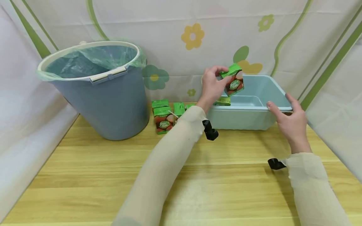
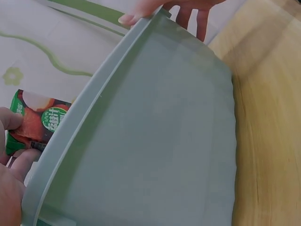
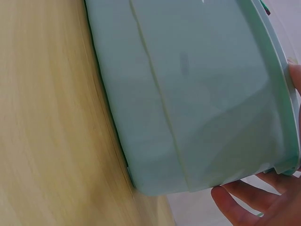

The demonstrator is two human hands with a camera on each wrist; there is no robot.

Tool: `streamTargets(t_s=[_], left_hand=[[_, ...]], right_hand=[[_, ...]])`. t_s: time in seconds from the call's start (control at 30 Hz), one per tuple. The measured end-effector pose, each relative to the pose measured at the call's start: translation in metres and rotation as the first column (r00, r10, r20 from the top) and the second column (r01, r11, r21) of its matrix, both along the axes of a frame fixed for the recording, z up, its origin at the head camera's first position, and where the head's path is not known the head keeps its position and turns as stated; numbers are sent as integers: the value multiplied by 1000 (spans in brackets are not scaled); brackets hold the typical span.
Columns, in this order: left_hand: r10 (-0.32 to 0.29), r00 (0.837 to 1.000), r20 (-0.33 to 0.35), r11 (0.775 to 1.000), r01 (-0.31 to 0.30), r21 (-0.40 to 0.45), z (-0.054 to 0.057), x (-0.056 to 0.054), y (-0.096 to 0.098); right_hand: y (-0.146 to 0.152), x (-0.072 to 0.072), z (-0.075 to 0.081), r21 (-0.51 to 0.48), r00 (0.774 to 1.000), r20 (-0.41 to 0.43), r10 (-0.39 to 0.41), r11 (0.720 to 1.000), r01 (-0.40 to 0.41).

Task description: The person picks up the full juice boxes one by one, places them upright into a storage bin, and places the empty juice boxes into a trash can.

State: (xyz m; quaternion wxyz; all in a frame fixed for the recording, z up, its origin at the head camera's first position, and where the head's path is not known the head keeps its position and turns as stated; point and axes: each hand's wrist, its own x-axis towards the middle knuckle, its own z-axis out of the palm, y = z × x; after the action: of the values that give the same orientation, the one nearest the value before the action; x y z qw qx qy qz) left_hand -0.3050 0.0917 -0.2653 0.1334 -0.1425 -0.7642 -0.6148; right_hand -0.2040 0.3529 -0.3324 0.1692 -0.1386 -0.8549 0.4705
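My left hand (image 1: 212,84) pinches a small green-and-red juice box (image 1: 236,84) between thumb and fingers, tilted over the left part of a pale blue-green plastic bin (image 1: 240,119). Fruit pictures show on the box's front, also in the left wrist view. Inside the bin lies another green carton (image 1: 223,101), partly hidden by the near rim and my left hand. My right hand (image 1: 294,124) grips the bin's near right corner, thumb on the rim and fingers around the outside. The right wrist view shows its fingers (image 3: 247,200) against the bin's end wall.
Left of the bin, several green-and-red juice boxes (image 1: 163,122) stand on the wooden table (image 1: 220,185), one with a straw sticking out, partly behind my left sleeve. A large blue-grey bucket (image 1: 113,103) with a green plastic liner stands farther left. Flowered white cloth (image 1: 169,37) hangs behind.
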Motion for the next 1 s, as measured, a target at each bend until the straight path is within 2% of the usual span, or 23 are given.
streamTargets(t_s=[0.2,0.4,0.63,0.83,0.97,1.0], left_hand=[[-6,1000,-27,992,3,-123,2,-3,-1],[-50,999,-2,964,48,-262,0,-8,-3],[-96,995,20,879,94,-467,0,-14,-7],[-85,996,39,781,91,-618,0,-18,-5],[-71,994,78,758,104,-644,0,-19,-3],[-65,994,87,743,106,-661,0,-19,-2]], right_hand=[[0,0,1,-3,1000,6,-2,1000,2],[0,-1,1,0,1000,5,-5,1000,5],[0,-1,0,-2,1000,-2,-8,1000,8],[0,-2,-1,-1,1000,-3,-3,1000,3],[0,-2,-1,4,1000,-6,-4,1000,4],[0,-2,-1,5,1000,-5,-4,1000,4]])
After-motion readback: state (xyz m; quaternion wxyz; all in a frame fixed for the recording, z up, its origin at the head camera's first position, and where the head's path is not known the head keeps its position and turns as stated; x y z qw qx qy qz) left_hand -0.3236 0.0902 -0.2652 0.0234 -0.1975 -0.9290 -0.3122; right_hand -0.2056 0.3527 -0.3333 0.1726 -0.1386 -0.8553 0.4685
